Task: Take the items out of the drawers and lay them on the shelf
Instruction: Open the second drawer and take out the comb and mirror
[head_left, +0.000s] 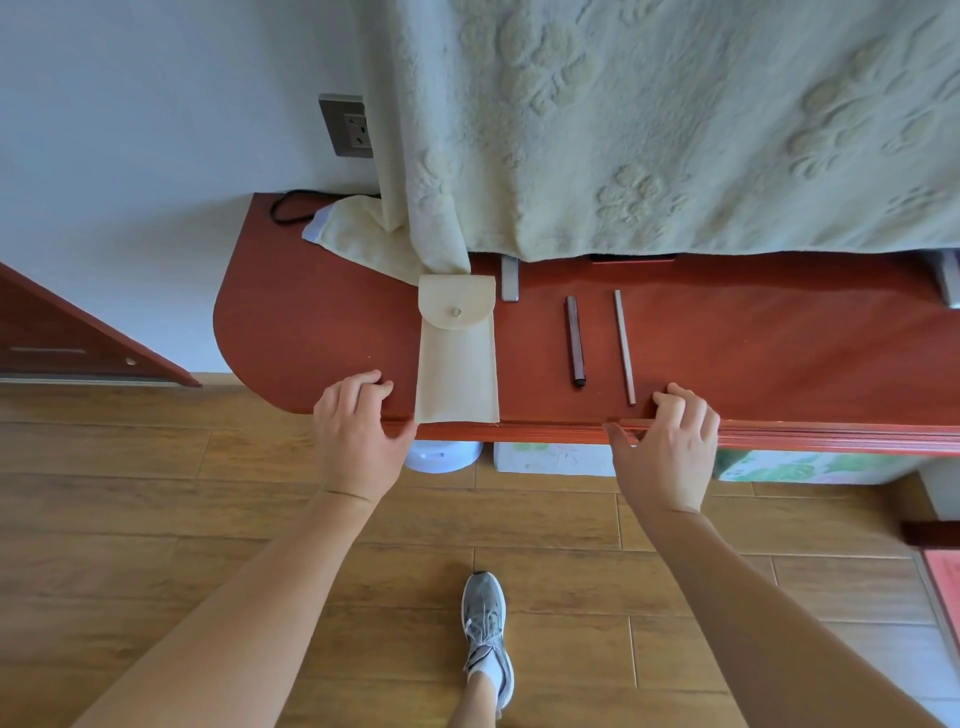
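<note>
A cream snap-flap pouch (457, 353) lies on the red-brown shelf top (753, 343), its lower end at the front edge. To its right lie a dark pen (575, 340) and a thin pale stick (624, 347), side by side and apart. My left hand (358, 431) grips the shelf's front edge just left of the pouch, fingers curled over the top. My right hand (670, 441) grips the same edge right of the stick, thumb under the lip. No drawer interior shows.
A cream paw-print blanket (675, 130) hangs over the back of the shelf, covering a stand with grey feet (510, 278). A black cable (291, 208) lies at the far left. Below are a white round object (441, 457), boxes, wooden floor and my shoe (485, 623).
</note>
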